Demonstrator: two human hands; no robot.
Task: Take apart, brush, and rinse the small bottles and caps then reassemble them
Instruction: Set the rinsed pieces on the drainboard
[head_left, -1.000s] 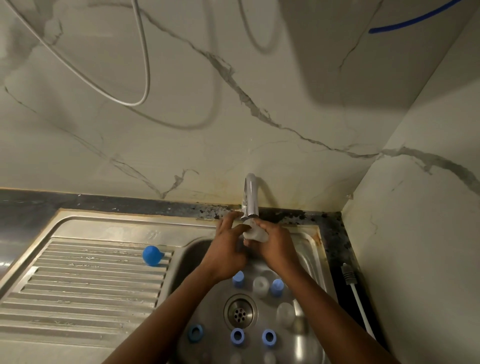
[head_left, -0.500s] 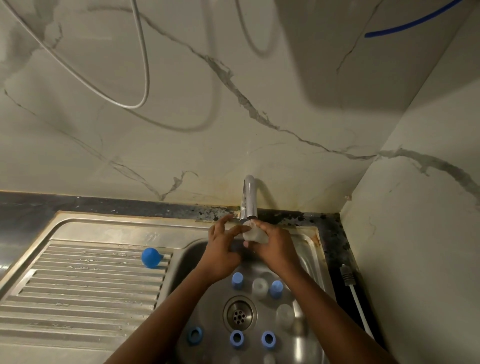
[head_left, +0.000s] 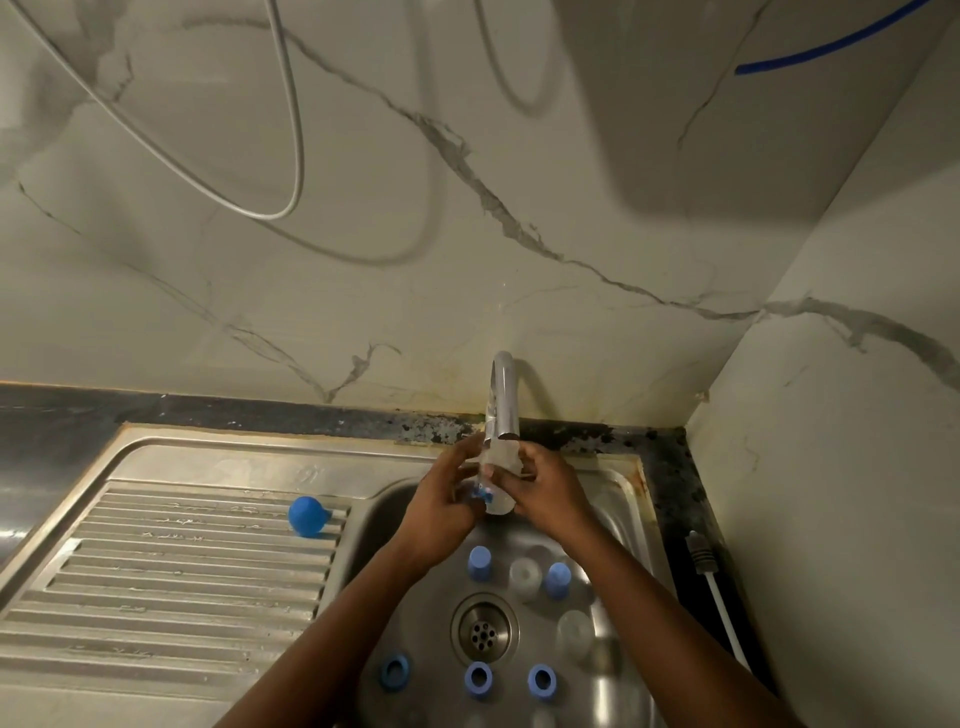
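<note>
Lowered from the tap (head_left: 503, 400): clear bottle (head_left: 500, 470) (both hands gripping) over steel sink (head_left: 621, 530), marble behind.

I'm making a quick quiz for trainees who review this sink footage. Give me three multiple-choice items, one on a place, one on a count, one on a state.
1. Where does the blue bulb lie?
A. in the basin
B. on the ribbed drainboard
C. on the counter by the wall

2. How many blue ring caps lie with the open side up at the near side of the drain?
A. one
B. three
C. five

3. What are the hands doing with the clear bottle?
A. left hand and right hand both hold it under the tap
B. it stands alone in the basin
C. one hand holds it over the drainboard

Answers: 1 B, it rests on the ribs; 2 B, three rings in a row; 3 A, both hands grip it below the spout.
</note>
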